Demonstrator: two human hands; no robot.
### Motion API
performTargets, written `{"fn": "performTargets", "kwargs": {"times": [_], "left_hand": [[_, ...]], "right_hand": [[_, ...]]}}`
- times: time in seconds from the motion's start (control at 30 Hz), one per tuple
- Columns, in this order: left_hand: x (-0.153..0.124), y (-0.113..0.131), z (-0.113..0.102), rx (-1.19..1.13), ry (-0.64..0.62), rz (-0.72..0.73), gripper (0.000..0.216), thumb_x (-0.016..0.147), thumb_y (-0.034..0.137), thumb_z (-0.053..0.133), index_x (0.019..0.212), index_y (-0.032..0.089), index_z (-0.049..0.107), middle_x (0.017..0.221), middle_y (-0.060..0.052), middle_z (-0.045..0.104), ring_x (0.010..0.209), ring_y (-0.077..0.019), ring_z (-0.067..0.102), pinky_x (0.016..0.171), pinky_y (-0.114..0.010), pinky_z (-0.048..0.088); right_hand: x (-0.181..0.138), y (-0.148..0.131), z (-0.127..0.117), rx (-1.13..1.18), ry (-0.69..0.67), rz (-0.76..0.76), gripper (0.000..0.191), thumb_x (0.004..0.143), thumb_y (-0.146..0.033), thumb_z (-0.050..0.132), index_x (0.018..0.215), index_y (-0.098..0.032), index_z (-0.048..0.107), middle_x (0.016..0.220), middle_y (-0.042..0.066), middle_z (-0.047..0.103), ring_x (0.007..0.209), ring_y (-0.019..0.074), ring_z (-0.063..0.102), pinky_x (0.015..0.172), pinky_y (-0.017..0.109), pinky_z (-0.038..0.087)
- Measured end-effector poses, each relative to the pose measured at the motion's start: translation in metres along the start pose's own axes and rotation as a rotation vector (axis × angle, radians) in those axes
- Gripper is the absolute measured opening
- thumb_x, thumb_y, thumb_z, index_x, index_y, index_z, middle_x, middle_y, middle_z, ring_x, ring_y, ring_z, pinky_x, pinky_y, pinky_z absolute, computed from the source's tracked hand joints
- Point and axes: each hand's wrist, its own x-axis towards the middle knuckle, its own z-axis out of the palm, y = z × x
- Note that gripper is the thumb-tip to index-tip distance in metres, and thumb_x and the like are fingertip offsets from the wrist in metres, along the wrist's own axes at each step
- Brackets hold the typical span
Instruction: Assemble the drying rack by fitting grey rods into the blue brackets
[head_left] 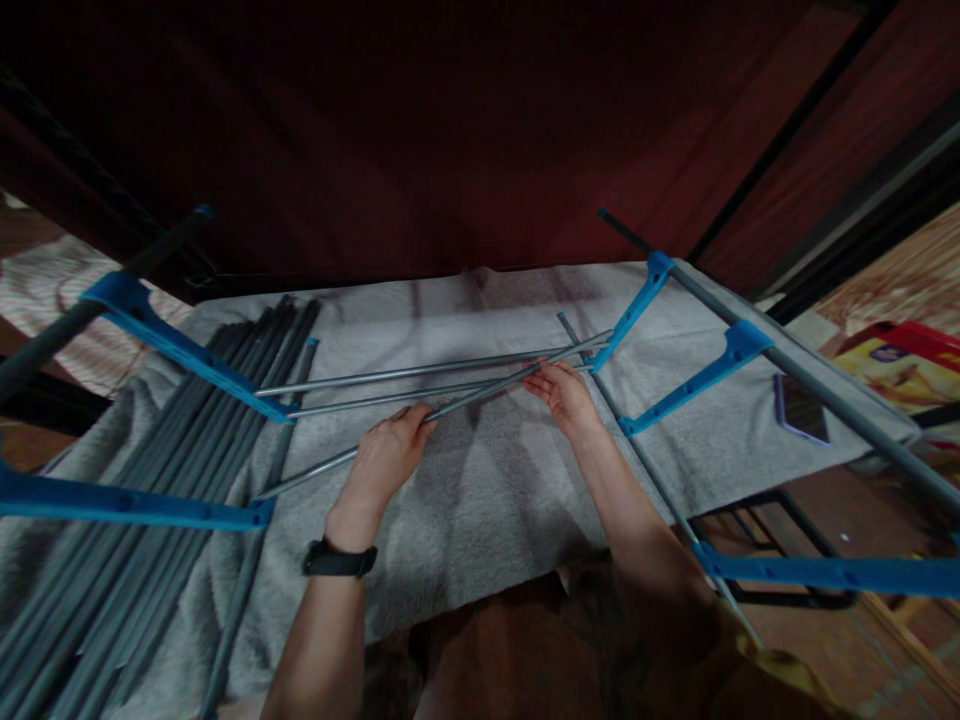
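Note:
A thin grey metal rod (480, 390) slants across the middle, held in both hands. My left hand (390, 450), with a black watch on the wrist, is closed around it left of centre. Near the rod's right part, the fingers of my right hand (559, 392) pinch it. Two more rods (390, 374) run between the left blue bracket (180, 350) and the right blue bracket (634, 310). The rod's left end lies near the lower left bracket (135, 505); whether it is seated there I cannot tell. Its right end overlaps the other rods.
Many grey tubes (172, 460) lie in a pile at left on the grey cloth (480, 520). At right are further blue brackets (690, 380), a long tube (825, 400) and a phone (802, 408). Dark red fabric (450, 150) hangs behind the table.

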Motion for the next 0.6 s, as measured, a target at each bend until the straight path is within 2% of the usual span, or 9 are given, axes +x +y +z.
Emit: {"fn": "performTargets", "kwargs": {"times": [0.2,0.6], "left_hand": [[0.0006,-0.0021,0.0008,-0.055,0.001,0.012,0.032,0.098,0.033,0.048,0.124,0.021,0.062,0.119,-0.011,0.072,0.104,-0.0279,0.070,0.088,-0.038,0.052],[0.0007,-0.0037,0.0011,-0.057,0.006,0.010,0.032,0.097,0.031,0.048,0.125,0.023,0.061,0.119,-0.009,0.072,0.103,-0.0262,0.070,0.088,-0.036,0.052]], "right_hand": [[0.0011,0.0008,-0.0012,-0.026,0.007,0.002,0.008,0.078,-0.019,0.070,0.081,-0.022,0.064,0.076,0.001,0.074,0.070,0.0155,0.070,0.073,0.030,0.062],[-0.0019,-0.0005,0.0013,-0.025,0.009,0.001,0.009,0.077,-0.021,0.072,0.080,-0.022,0.063,0.077,0.001,0.075,0.068,0.0144,0.070,0.073,0.029,0.062]]}}
